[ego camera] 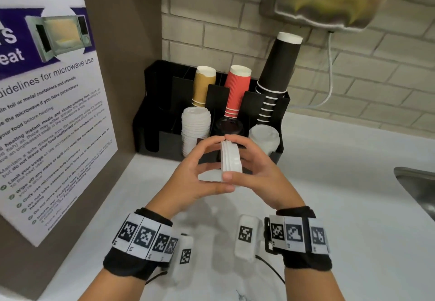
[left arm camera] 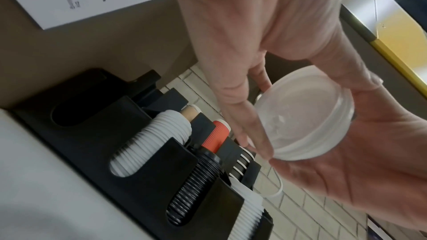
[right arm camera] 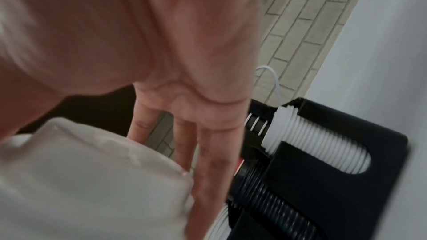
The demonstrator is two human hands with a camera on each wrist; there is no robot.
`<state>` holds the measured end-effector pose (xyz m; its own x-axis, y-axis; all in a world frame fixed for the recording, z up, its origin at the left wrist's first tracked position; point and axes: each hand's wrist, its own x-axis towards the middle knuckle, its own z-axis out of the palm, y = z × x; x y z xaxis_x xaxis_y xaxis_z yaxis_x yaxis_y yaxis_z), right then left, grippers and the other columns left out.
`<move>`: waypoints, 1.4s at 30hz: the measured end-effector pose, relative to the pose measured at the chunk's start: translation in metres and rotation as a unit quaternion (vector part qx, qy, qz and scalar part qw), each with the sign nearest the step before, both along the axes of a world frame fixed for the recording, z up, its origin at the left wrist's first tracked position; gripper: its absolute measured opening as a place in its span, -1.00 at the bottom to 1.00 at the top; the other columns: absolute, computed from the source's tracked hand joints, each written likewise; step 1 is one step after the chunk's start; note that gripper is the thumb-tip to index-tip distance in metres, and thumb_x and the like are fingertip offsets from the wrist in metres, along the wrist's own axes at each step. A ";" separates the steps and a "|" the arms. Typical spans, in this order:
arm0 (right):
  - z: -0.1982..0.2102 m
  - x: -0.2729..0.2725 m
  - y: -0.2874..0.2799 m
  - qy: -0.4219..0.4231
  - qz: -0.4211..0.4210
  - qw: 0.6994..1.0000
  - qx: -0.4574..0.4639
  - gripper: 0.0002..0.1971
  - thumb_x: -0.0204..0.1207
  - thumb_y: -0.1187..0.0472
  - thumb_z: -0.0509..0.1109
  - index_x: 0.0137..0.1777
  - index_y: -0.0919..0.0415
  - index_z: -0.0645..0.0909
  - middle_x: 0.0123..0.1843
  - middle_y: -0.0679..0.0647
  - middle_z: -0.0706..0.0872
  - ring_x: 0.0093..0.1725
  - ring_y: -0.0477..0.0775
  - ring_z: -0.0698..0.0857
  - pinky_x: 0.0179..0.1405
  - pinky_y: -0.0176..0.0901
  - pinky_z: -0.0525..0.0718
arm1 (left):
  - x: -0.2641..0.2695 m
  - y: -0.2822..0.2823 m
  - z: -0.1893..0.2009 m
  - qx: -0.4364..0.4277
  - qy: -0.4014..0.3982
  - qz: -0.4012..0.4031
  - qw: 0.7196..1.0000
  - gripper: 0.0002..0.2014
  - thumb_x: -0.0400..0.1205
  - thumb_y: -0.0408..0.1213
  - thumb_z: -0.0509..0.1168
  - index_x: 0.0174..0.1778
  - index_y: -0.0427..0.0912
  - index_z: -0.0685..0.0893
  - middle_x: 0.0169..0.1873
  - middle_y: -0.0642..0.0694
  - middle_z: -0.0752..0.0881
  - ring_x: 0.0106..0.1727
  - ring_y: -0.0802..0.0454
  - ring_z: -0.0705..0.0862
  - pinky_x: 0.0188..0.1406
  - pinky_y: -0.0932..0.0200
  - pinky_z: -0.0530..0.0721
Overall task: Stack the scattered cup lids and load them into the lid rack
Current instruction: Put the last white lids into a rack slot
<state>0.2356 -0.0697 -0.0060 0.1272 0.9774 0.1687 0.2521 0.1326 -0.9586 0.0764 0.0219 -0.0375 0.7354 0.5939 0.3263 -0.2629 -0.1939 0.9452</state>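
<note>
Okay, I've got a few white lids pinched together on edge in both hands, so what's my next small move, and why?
Probably tip the white lids flat and carry them toward the rack. Both the left hand and right hand hold them on edge just before its white-lid slots.

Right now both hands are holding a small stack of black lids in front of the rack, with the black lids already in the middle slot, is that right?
Not quite: the held lids are white, not black. The head view shows the left hand and right hand holding them on edge in front of the rack. The black lids do sit in the middle slot.
</note>
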 end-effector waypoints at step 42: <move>0.033 0.152 0.066 -0.345 -0.193 0.911 -0.120 -0.28 0.21 0.13 0.71 0.38 -0.10 0.52 0.25 -0.09 0.56 0.36 0.04 0.51 0.18 -0.18 0.41 | -0.031 0.029 -0.016 -0.007 0.034 0.214 0.976 -0.55 0.47 -0.29 0.51 0.23 0.15 0.61 0.31 0.08 0.59 0.16 0.26 0.68 -0.15 0.56 0.58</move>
<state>0.3878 -0.0038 0.0268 0.4138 0.9017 0.1255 0.7890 -0.2864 -0.5435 0.0453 0.0506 -0.0537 0.4380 0.8562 0.2740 -0.0966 -0.2582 0.9612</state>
